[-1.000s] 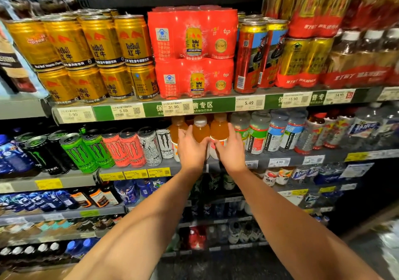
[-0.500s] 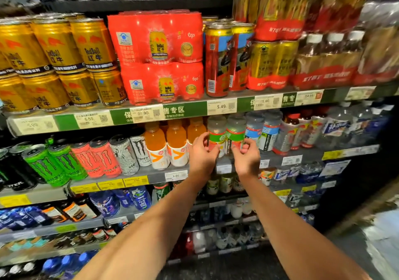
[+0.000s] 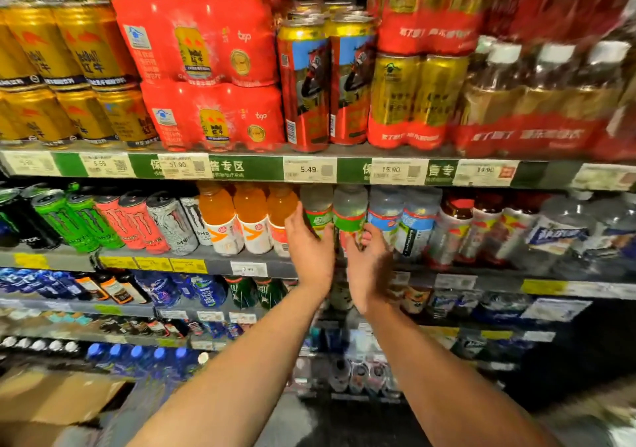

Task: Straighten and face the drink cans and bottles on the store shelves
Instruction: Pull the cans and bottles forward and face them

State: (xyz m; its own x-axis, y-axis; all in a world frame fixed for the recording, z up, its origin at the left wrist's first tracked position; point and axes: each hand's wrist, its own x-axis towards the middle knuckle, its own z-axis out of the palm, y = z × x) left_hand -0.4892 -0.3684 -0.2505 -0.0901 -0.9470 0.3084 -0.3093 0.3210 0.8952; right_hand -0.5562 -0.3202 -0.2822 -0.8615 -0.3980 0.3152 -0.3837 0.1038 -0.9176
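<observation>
left hand (image 3: 309, 252), right hand (image 3: 370, 264), gripping green-labelled bottles (image 3: 318, 210)

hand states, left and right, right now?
Left hand: grips the left green-labelled clear plastic bottle.
Right hand: fingers curled round the right green-labelled clear plastic bottle.

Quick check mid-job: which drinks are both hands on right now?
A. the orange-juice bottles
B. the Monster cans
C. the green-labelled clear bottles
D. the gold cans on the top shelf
C: the left hand and the right hand each grip one of the green-labelled bottles on the second shelf, just right of the orange bottles.
</observation>
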